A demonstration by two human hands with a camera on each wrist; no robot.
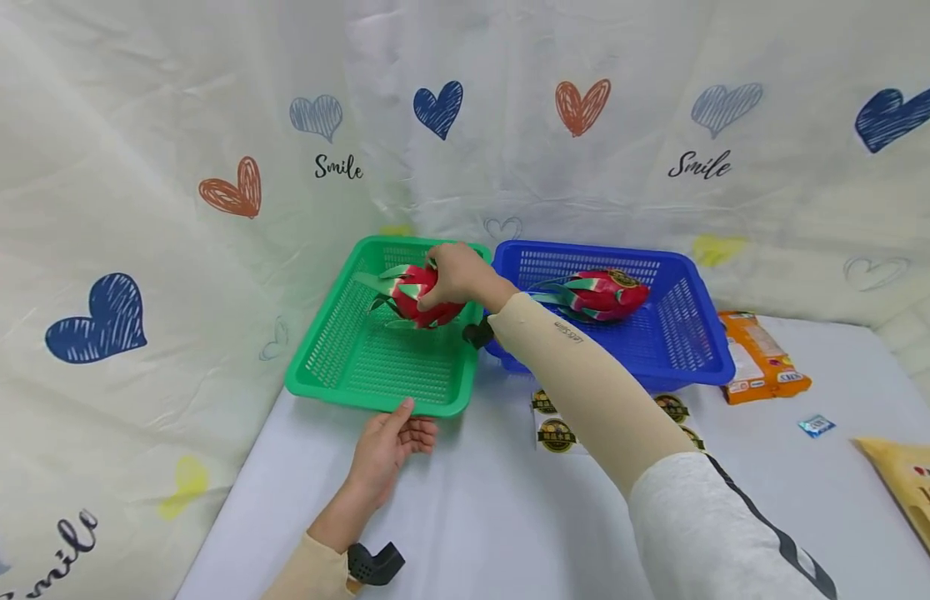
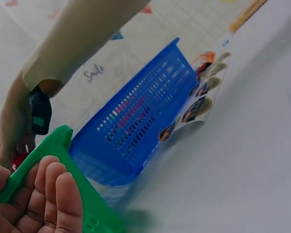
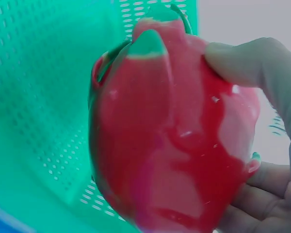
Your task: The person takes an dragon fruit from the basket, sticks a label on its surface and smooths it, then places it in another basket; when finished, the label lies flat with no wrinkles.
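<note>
My right hand (image 1: 461, 275) grips a red dragon fruit (image 1: 416, 296) with green-tipped scales, over the far right part of the green basket (image 1: 307, 390). In the right wrist view the thumb (image 3: 242, 60) presses one side of the fruit and the other fingers curl round its far side. My left hand (image 1: 386, 450) holds the near rim of the green basket, thumb over the edge and fingers (image 2: 68, 199) on the outside. A second dragon fruit (image 1: 603, 296), with a black-and-gold sticker on it, lies in the blue basket (image 1: 716, 367) to the right.
A sheet of round black-and-gold stickers (image 1: 557, 435) lies in front of the blue basket, partly under my right arm. Farther right are an orange packet (image 1: 761, 358), a small blue sachet (image 1: 816, 426) and a yellow bag (image 1: 911, 483). A heart-printed curtain (image 1: 510, 167) hangs behind the baskets.
</note>
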